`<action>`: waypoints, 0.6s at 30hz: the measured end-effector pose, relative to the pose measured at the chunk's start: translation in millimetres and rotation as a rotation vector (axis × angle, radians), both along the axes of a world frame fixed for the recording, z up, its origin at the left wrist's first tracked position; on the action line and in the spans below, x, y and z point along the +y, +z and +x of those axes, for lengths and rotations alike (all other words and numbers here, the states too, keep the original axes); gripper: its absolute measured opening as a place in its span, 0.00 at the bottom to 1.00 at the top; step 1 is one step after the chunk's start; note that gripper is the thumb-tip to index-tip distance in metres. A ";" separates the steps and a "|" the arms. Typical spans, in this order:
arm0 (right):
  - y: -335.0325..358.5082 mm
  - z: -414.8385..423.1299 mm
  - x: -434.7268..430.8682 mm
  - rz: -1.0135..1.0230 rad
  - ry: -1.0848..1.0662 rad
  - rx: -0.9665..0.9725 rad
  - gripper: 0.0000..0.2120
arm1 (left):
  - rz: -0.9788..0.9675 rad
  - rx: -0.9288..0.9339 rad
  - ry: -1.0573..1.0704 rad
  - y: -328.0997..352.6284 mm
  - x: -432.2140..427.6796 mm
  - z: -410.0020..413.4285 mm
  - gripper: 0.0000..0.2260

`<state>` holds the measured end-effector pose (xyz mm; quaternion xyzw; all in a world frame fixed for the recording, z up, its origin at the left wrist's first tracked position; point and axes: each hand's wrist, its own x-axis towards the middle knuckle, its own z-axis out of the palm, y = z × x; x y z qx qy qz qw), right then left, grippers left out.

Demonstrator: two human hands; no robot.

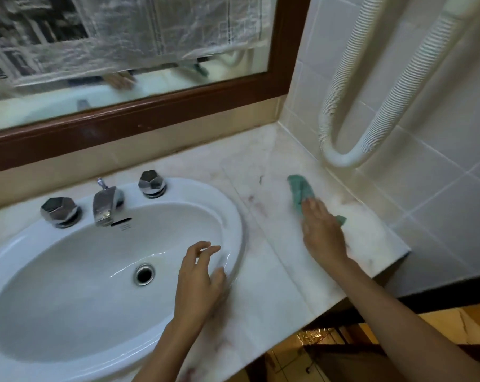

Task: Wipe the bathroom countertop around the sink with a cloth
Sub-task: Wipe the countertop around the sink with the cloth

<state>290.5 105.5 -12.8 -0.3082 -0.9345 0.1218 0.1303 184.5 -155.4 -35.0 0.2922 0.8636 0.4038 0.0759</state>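
Note:
A green cloth (pixel 300 191) lies on the pale marble countertop (pixel 271 271) to the right of the white oval sink (pixel 234 213). My right hand (pixel 322 232) presses flat on the near part of the cloth, fingers pointing toward the back wall; the cloth sticks out beyond my fingertips and a corner shows at the right of my palm. My left hand (pixel 198 279) hovers over the sink's right rim, fingers spread and curled, holding nothing.
A chrome faucet (pixel 104 202) with two chrome knobs (pixel 59 211) (pixel 152 183) stands at the back of the sink. A wood-framed mirror (pixel 139 122) runs behind. A ribbed white hose (pixel 343 150) loops down the tiled right wall. The counter ends at right (pixel 404 250).

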 end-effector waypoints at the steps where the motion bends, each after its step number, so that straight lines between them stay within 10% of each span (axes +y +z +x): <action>1: -12.5 -2.5 3.4 -0.024 0.091 -0.153 0.23 | -0.005 -0.010 -0.004 0.5 9.8 0.0 0.19; 3: -30.7 -1.3 3.5 -0.098 0.168 -0.377 0.22 | -0.018 -0.013 -0.017 -0.2 27.2 -2.4 0.21; 8: -30.5 -6.0 8.4 -0.043 0.074 -0.158 0.31 | -0.163 -0.003 0.036 -11.7 62.2 -16.5 0.22; 18: -62.0 -46.1 76.2 -0.015 0.174 -0.312 0.28 | -0.401 0.042 0.043 -24.3 110.8 -35.9 0.27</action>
